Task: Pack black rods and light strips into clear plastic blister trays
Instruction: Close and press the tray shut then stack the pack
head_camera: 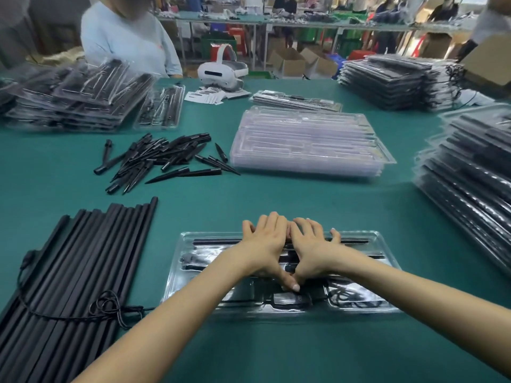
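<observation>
We press both flat, open hands, left hand [264, 244] and right hand [311, 247], evenly on the blister tray [367, 275] at 6 o'clock, seating parts fully.

A packing workshop is shown: a green-covered table [276, 194] is loaded with stacked blister trays [307, 139], while far workbenches [276, 22], cardboard boxes [290, 62] and workers are seen.

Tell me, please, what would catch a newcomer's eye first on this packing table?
Probably the two hands, left and right, pressing flat on a clear tray at the near centre. Next, the row of black rods at near left, and the stack of empty trays beyond, with loose black spikes to its left.
</observation>
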{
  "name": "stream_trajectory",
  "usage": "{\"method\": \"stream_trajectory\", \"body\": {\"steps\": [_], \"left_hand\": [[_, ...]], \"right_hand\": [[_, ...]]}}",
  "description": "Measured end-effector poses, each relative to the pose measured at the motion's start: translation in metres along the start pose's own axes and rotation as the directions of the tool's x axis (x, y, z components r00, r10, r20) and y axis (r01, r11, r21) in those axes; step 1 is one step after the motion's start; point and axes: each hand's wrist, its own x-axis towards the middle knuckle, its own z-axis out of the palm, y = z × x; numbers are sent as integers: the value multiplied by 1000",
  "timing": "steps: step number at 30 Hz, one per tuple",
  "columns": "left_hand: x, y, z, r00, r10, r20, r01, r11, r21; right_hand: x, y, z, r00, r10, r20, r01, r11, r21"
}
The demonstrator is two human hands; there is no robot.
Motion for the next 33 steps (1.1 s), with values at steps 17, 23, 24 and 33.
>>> {"method": "stream_trajectory", "body": {"steps": [17, 23, 24, 33], "left_hand": [[-100, -77, -6, 904, -265, -335, 178, 947, -269], [-139, -96, -7, 815, -443, -374, 318, 881, -351], [-144, -98, -7, 807, -453, -380, 321, 876, -361], [-173, -103, 9, 824, -483, -295, 357, 848, -392]], "right_hand": [[-13, 19, -5, 988, -142, -57, 148, 980, 131], [-11, -35, -18, 956, -260, -138, 271, 960, 66], [-9, -50, -15, 931, -314, -188, 324, 946, 27], [25, -139, -3, 916, -396, -64, 401, 908, 116]]}}
